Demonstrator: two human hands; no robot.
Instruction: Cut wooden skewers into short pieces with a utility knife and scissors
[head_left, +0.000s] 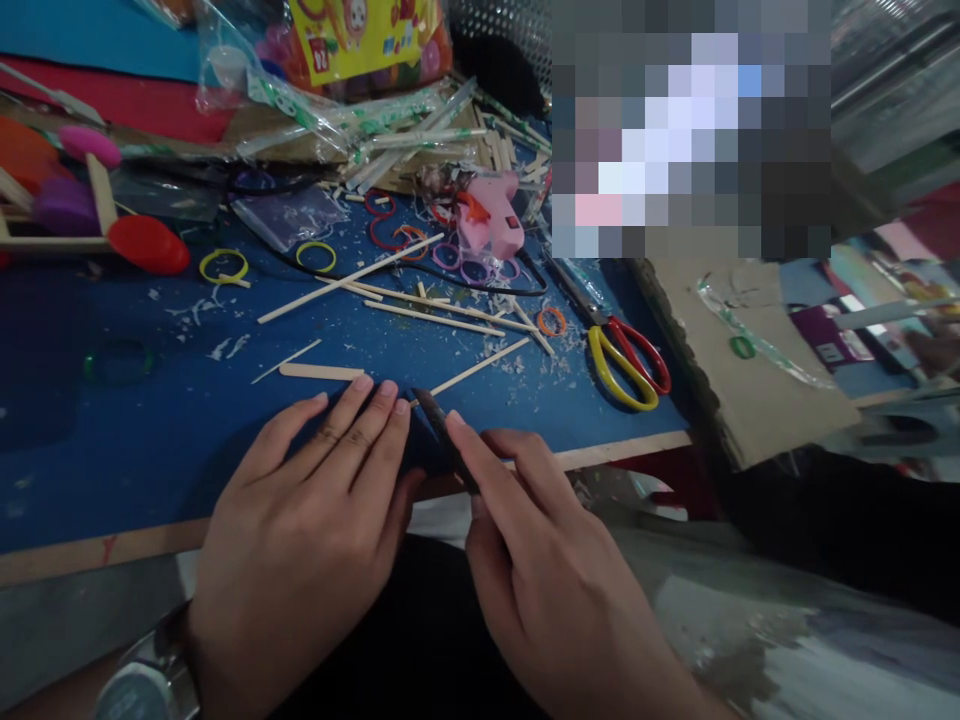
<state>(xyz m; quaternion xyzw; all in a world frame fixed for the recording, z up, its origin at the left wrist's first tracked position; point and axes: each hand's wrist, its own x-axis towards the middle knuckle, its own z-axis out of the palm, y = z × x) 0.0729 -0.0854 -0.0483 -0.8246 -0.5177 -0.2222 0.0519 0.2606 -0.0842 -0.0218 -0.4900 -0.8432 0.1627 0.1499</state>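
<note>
Okay, I see left hand [307,515] palm-down, fingers slightly spread, wooden stick [319,371] at its fingertips on the table [161,445]. Right hand [536,545] pinches the knife [438,424], index along it.

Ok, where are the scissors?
In the head view, the scissors lie right of centre on the blue table, beside an orange ring, beyond the right hand.

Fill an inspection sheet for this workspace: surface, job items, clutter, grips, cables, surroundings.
Surface: blue tabletop, pale shavings scattered.
Job items: dark blade-like tool at the near end of a thin stick; flat stick.
Clutter: loose sticks, coloured rings, pink glue gun, scissors.
Grips: left grip palm-down by both job sticks; right grip closed on the tool.
Cables: black cable near the glue gun.
Surroundings: cardboard at right; upper right pixelated.
</note>
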